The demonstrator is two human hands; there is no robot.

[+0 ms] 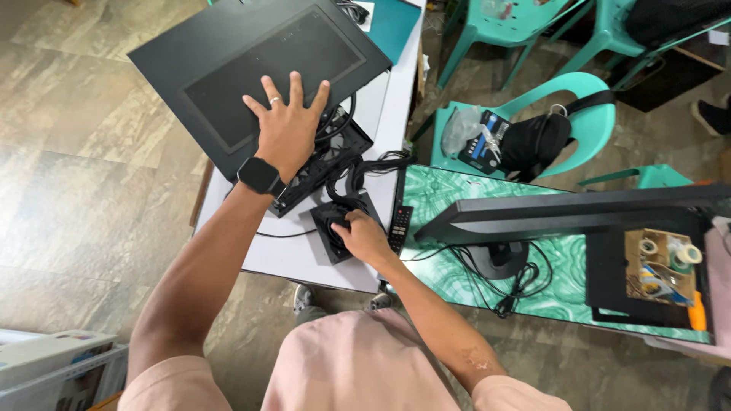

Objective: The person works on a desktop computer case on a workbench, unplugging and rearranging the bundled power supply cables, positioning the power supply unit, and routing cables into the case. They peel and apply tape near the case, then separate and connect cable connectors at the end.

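While my left hand (288, 125) lies flat, fingers spread, on the tilted black side panel (259, 76), my right hand (364, 237) curls around the small black square fan block (331, 228) just below it, nearer me.

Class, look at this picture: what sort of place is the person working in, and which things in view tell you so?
Probably a small computer repair or assembly workspace. A flat black panel lies under the left hand, the right hand touches a cabled black part, and a monitor stands beside them.
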